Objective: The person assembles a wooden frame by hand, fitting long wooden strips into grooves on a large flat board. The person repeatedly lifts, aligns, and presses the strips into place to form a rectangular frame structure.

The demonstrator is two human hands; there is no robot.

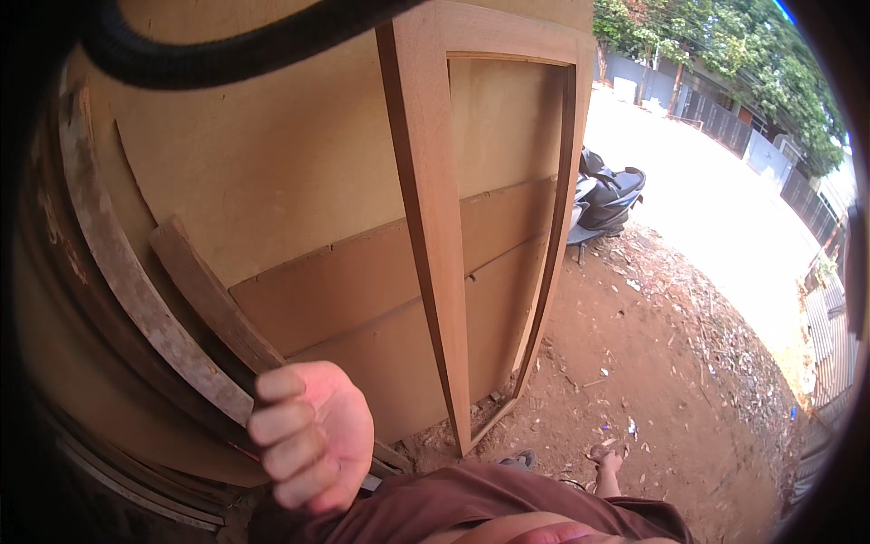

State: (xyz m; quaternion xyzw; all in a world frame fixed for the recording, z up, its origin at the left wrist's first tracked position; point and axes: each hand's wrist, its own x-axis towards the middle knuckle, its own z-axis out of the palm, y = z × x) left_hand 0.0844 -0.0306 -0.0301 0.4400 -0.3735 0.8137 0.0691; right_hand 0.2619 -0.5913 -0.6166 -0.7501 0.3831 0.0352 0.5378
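Observation:
My left hand [313, 435] is raised at the lower left, its fingers curled into the palm. A thin reddish tip shows beside the fist, and a pale sliver shows on its other side; whether either is in my grip I cannot make out. Close behind the hand lean weathered wooden planks [149, 286] and a shorter brown board [213, 290]. My right hand [608, 451] hangs low on the right, small in the view, above the dirt. Its fingers are too small to read. A wooden frame [426, 227] stands upright in front of me, apart from both hands.
Large plywood sheets [281, 172] stand behind the frame. Bare dirt [652, 390] with scattered litter spreads to the right. A dark motor scooter [612, 195] is parked beyond the frame, near a bright road. Corrugated sheets [829, 335] lie at the far right. A black cable [227, 54] crosses the top.

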